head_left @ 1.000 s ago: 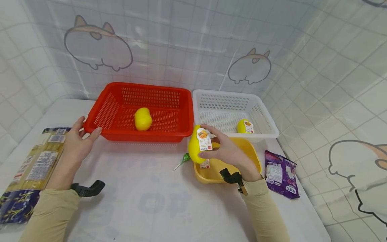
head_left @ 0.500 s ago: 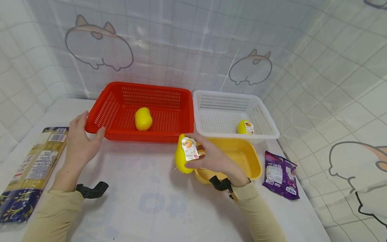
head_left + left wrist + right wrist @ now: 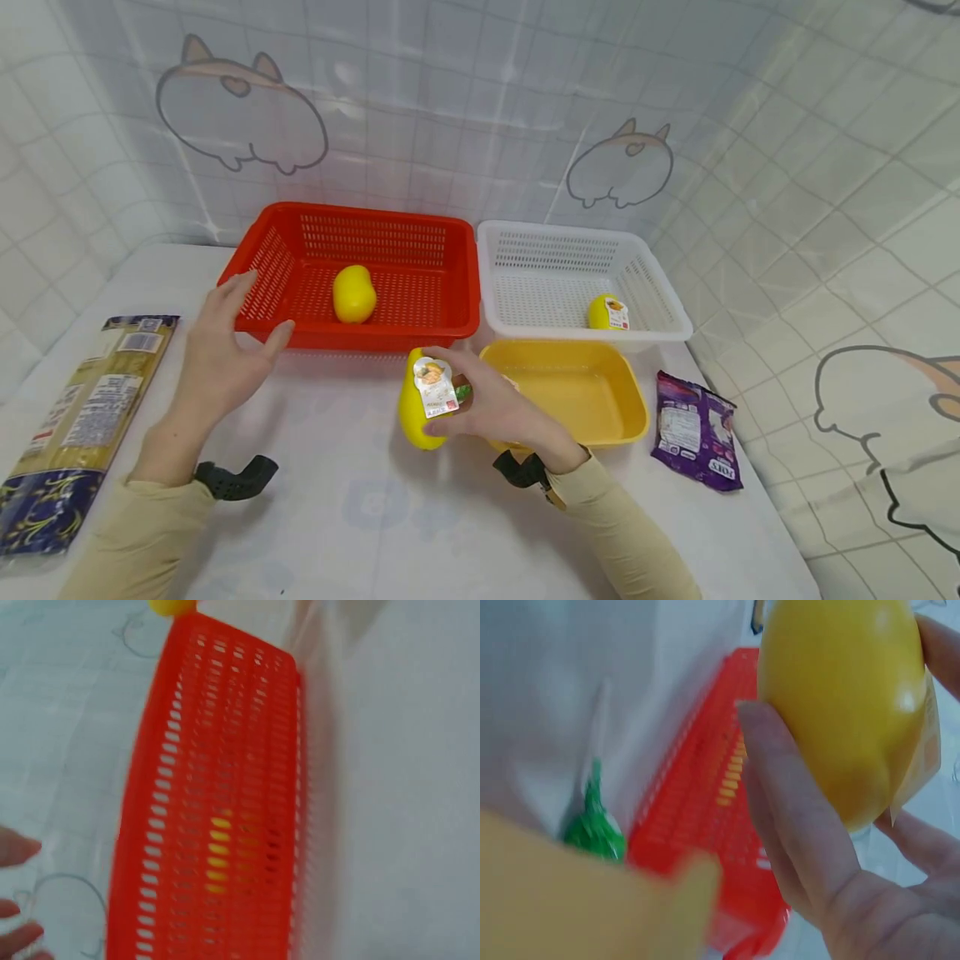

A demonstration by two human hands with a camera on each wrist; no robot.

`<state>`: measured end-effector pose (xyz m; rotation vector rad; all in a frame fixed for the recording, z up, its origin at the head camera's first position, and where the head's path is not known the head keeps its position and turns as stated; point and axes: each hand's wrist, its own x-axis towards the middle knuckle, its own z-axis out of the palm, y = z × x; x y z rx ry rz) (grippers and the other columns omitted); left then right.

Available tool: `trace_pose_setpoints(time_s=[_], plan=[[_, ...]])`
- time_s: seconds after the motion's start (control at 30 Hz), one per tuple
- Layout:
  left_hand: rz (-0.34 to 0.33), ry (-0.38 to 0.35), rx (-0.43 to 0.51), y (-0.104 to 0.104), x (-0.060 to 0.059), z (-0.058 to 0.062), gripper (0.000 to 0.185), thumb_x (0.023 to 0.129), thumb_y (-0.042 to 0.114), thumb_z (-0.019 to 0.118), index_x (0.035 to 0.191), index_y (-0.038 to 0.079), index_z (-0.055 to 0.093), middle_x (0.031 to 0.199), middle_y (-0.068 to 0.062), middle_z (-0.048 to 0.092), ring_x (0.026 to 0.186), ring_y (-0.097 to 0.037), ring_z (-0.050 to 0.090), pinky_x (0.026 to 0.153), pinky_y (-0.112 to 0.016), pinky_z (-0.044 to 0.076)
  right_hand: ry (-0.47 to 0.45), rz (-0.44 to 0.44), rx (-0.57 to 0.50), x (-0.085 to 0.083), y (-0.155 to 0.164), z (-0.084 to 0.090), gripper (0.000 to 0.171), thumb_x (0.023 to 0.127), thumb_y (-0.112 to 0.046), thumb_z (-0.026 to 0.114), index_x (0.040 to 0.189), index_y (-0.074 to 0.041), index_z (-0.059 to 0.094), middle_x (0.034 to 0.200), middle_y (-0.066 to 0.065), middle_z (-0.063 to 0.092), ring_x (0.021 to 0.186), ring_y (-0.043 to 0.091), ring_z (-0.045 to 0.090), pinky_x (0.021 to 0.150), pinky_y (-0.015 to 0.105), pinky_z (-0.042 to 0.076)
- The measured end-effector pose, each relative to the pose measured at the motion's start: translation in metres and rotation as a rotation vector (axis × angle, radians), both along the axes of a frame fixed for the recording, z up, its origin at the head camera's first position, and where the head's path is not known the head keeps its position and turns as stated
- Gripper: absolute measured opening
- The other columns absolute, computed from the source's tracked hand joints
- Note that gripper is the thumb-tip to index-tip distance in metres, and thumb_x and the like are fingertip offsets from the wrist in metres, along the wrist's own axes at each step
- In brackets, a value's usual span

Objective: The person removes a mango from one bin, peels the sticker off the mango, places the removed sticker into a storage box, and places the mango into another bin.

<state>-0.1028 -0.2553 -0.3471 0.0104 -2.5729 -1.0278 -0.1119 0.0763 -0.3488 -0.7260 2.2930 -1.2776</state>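
My right hand [image 3: 498, 404] grips a yellow mango [image 3: 411, 412] with a white fruit label on it, above the table in front of the red basket [image 3: 360, 337]. In the right wrist view, fingers [image 3: 787, 787] and thumb lie around the mango's sides. Near the red basket's left front corner, my left hand [image 3: 228, 358] is held with fingers spread and nothing between them. Another mango [image 3: 354, 294] lies inside the red basket, and a labelled mango [image 3: 606, 313] sits in the white basket [image 3: 585, 335].
A yellow tub [image 3: 573, 392] stands before the white basket. The green lollipop [image 3: 596, 832] lies beside it, partly hidden by my right hand in the head view. A long pasta pack [image 3: 97, 408] lies at left, a purple snack bag [image 3: 697, 433] at right.
My right hand has carried the labelled mango left and nearer, away from the yellow tub. My left hand has come off the red basket's corner and shifted right.
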Motion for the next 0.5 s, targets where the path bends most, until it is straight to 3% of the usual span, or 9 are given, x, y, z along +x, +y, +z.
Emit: trace_pose_setpoints(time_s=[0.07, 0.1, 0.17, 0.27, 0.33, 0.4, 0.5], plan=[[-0.062, 0.021, -0.001, 0.006, 0.003, 0.003, 0.075, 0.092, 0.018, 0.070, 0.157, 0.011, 0.033, 0.156, -0.021, 0.035, 0.141, -0.045, 0.034, 0.102, -0.070, 0.039, -0.001, 0.000, 0.007, 0.002, -0.004, -0.004, 0.086, 0.079, -0.024, 0.086, 0.151, -0.034, 0.040, 0.128, -0.005, 0.048, 0.109, 0.020, 0.050, 0.082, 0.026, 0.058], [-0.097, 0.029, 0.002, 0.009, 0.004, 0.004, 0.074, 0.091, 0.018, 0.072, 0.156, 0.013, 0.036, 0.155, -0.019, 0.037, 0.139, -0.044, 0.038, 0.105, -0.062, 0.042, -0.001, 0.001, 0.005, 0.002, -0.006, -0.005, 0.086, 0.079, -0.023, 0.085, 0.151, -0.033, 0.040, 0.130, -0.004, 0.047, 0.109, 0.021, 0.050, 0.082, 0.025, 0.058], [-0.174, 0.035, 0.012, 0.016, 0.006, 0.006, 0.073, 0.089, 0.017, 0.075, 0.154, 0.015, 0.041, 0.152, -0.016, 0.042, 0.134, -0.042, 0.046, 0.107, -0.038, 0.047, 0.021, 0.004, 0.010, 0.003, -0.010, -0.009, 0.086, 0.079, -0.023, 0.086, 0.151, -0.032, 0.040, 0.136, -0.003, 0.046, 0.109, 0.022, 0.052, 0.083, 0.024, 0.057], [-0.307, 0.004, 0.048, 0.023, 0.009, 0.005, 0.069, 0.089, 0.016, 0.076, 0.151, 0.018, 0.046, 0.147, -0.010, 0.047, 0.128, -0.037, 0.054, 0.100, -0.009, 0.041, 0.051, 0.000, 0.024, 0.004, -0.015, -0.016, 0.086, 0.079, -0.025, 0.086, 0.151, -0.031, 0.041, 0.141, -0.003, 0.046, 0.108, 0.020, 0.053, 0.082, 0.022, 0.056], [-0.386, -0.054, 0.057, 0.027, 0.011, 0.003, 0.068, 0.089, 0.018, 0.076, 0.150, 0.020, 0.046, 0.145, -0.008, 0.050, 0.128, -0.034, 0.055, 0.099, -0.013, 0.047, 0.066, -0.001, 0.033, 0.005, -0.018, -0.020, 0.085, 0.079, -0.026, 0.086, 0.151, -0.031, 0.041, 0.141, -0.002, 0.048, 0.107, 0.019, 0.054, 0.082, 0.022, 0.055], [-0.459, -0.145, 0.066, 0.028, 0.012, 0.001, 0.068, 0.090, 0.023, 0.075, 0.150, 0.021, 0.045, 0.147, -0.007, 0.050, 0.130, -0.032, 0.054, 0.103, -0.032, 0.052, 0.057, 0.001, 0.047, 0.007, -0.021, -0.024, 0.085, 0.079, -0.027, 0.085, 0.151, -0.032, 0.041, 0.139, -0.003, 0.047, 0.106, 0.016, 0.053, 0.081, 0.022, 0.054], [-0.535, -0.289, 0.049, 0.029, 0.012, -0.005, 0.071, 0.089, 0.033, 0.076, 0.151, 0.022, 0.043, 0.150, -0.008, 0.049, 0.132, -0.036, 0.052, 0.101, -0.059, 0.049, 0.040, 0.004, 0.073, 0.008, -0.025, -0.029, 0.085, 0.079, -0.028, 0.085, 0.151, -0.033, 0.041, 0.138, -0.001, 0.046, 0.104, 0.014, 0.053, 0.081, 0.021, 0.053]])
